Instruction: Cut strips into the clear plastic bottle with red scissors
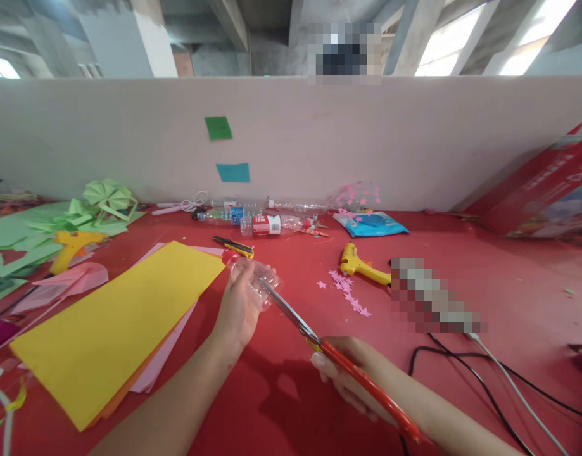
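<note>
My left hand [242, 310] is closed around a clear plastic bottle piece [266, 285], whose red cap [230, 256] points up and to the left. In my right hand [350, 373] is a pair of scissors [295, 316] with red handles. The blade tips reach the wall of the bottle piece; whether they cut into it or only touch it I cannot tell. Just behind my left hand lies a box cutter [234, 246] with a yellow end.
Yellow paper sheets [124, 323] lie at left, near green paper crafts [105, 196] and a yellow glue gun [72, 247]. Plastic bottles [266, 225] lie along the partition [291, 139]. Another glue gun [361, 266], pink stars [350, 294], a blue packet [373, 223] and cables [490, 361] are at right.
</note>
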Action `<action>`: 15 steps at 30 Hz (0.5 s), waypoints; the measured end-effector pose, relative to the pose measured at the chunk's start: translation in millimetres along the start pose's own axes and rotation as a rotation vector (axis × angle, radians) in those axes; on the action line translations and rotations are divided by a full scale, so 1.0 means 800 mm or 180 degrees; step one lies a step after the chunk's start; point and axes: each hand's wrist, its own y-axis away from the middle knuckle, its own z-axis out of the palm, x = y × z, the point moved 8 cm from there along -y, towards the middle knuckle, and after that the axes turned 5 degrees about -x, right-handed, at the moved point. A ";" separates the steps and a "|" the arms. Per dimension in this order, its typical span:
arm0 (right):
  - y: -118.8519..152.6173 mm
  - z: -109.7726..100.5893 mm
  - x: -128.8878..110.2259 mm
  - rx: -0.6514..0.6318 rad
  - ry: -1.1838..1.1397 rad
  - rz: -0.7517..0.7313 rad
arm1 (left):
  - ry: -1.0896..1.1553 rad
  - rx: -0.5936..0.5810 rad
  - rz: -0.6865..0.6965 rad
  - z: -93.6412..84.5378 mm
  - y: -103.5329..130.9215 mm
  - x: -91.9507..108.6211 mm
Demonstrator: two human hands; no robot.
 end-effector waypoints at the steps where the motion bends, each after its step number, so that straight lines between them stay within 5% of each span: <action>1: -0.001 0.000 0.001 0.0000 -0.0024 0.0005 | 0.0001 -0.0010 0.0012 0.000 0.000 0.000; 11: -0.006 0.003 0.014 0.0104 -0.0069 0.0358 | -0.0138 -0.0037 0.0117 -0.007 -0.008 0.005; 15: -0.005 0.001 0.007 0.0104 -0.0006 0.0059 | -0.0252 -0.0141 0.0274 -0.004 -0.007 0.008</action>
